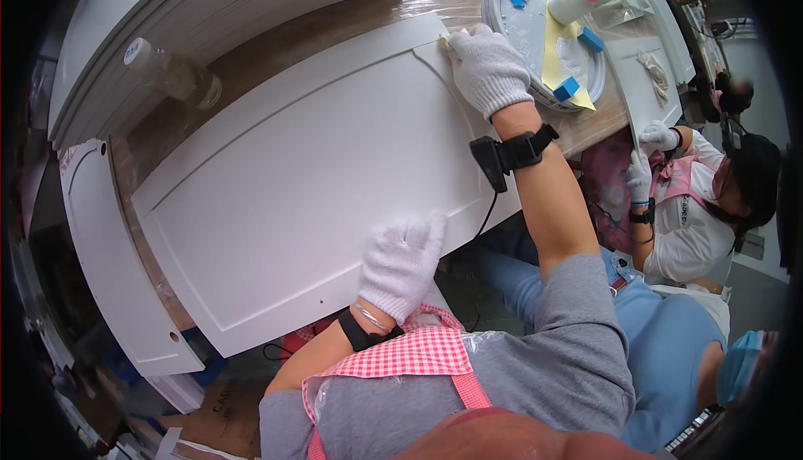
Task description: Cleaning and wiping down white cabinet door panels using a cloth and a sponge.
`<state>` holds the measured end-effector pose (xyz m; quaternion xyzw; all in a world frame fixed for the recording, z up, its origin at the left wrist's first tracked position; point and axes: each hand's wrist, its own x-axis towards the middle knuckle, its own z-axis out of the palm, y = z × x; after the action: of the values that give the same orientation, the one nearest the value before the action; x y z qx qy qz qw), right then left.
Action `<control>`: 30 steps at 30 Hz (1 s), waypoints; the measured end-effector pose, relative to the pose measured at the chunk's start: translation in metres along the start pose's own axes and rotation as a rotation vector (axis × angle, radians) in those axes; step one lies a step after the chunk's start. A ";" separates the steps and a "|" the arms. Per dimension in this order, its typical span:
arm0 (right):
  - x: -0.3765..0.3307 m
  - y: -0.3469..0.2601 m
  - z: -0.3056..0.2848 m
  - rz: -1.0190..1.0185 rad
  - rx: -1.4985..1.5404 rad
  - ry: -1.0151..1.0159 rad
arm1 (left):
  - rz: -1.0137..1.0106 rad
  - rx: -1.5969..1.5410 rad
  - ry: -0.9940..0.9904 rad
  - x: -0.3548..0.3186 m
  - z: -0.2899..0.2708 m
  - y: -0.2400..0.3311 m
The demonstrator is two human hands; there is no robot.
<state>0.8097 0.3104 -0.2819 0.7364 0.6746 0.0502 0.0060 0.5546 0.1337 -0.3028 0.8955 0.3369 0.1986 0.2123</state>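
A large white door panel (309, 176) with a grooved border lies in front of me. My right hand (489, 71), in a white knit glove, is at the panel's far right corner. Its fingers are closed on a small yellowish piece (444, 39), of which only an edge shows. My left hand (402, 263), gloved the same way and slightly blurred, lies on the panel by its near edge, fingers stretched out and holding nothing.
Behind my right hand, a round white bucket lid (520, 33) carries a yellow sheet (554, 54), blue blocks (566, 89) and a red-tipped glue bottle (577, 4). Stacked white panels (242, 0), a clear bottle (180, 74) and a narrow panel (117, 251) stand leftward. A co-worker (686, 201) works at right.
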 end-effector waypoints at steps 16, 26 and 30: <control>-0.004 -0.002 -0.008 0.021 0.029 -0.019 | -0.026 0.000 -0.057 0.004 -0.008 0.000; 0.076 0.001 0.012 0.084 -0.026 -0.083 | 0.036 -0.018 -0.051 -0.002 0.001 0.001; 0.012 0.007 0.008 0.088 0.016 -0.009 | 0.010 -0.020 -0.063 0.000 0.001 -0.001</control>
<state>0.8183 0.3221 -0.2885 0.7656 0.6420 0.0417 0.0012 0.5547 0.1343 -0.3046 0.9009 0.3235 0.1749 0.2306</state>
